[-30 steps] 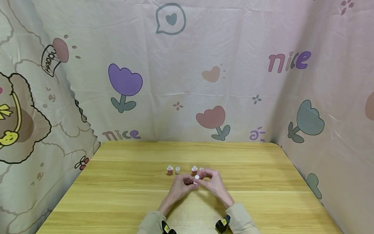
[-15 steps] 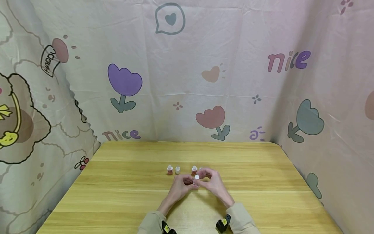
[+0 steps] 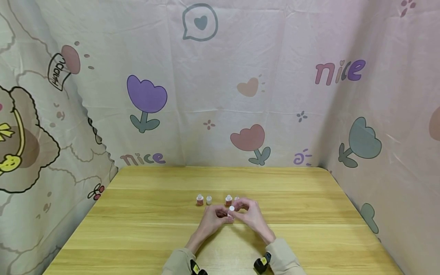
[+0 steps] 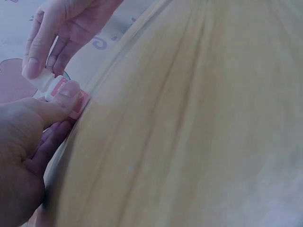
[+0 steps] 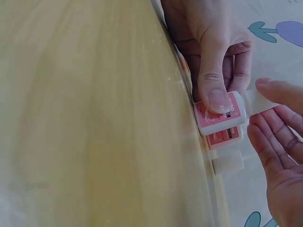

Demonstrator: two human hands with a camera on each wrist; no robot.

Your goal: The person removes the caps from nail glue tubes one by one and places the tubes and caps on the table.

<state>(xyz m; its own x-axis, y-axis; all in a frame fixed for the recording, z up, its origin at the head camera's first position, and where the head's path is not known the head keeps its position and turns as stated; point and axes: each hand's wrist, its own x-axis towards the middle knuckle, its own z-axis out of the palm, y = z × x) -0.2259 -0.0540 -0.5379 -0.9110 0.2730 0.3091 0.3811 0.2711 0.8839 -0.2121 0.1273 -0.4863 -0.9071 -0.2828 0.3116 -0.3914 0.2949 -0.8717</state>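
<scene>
A small white bottle with a pink label (image 5: 235, 109) is gripped by my left hand (image 3: 211, 220), whose thumb lies across the label. At its top sits a white cap (image 5: 259, 101). Thumb and fingers of my right hand (image 3: 252, 217) pinch this cap. In the left wrist view the bottle (image 4: 56, 88) leans, its cap (image 4: 41, 80) partly covered by the right fingers. Just beyond the hands stands another labelled bottle (image 3: 228, 200), with a white cap (image 3: 236, 198) beside it, partly hidden by the right hand.
Left of these, a third bottle (image 3: 199, 200) with a bare white top stands beside its own loose cap (image 3: 209, 200). All rest on a wooden table (image 3: 154, 214). A printed cloth (image 3: 206, 95) hangs behind the table and along its sides.
Both hands stay in the same place around the bottle. The right fingers shift slightly at the cap; the standing bottles have not moved.
</scene>
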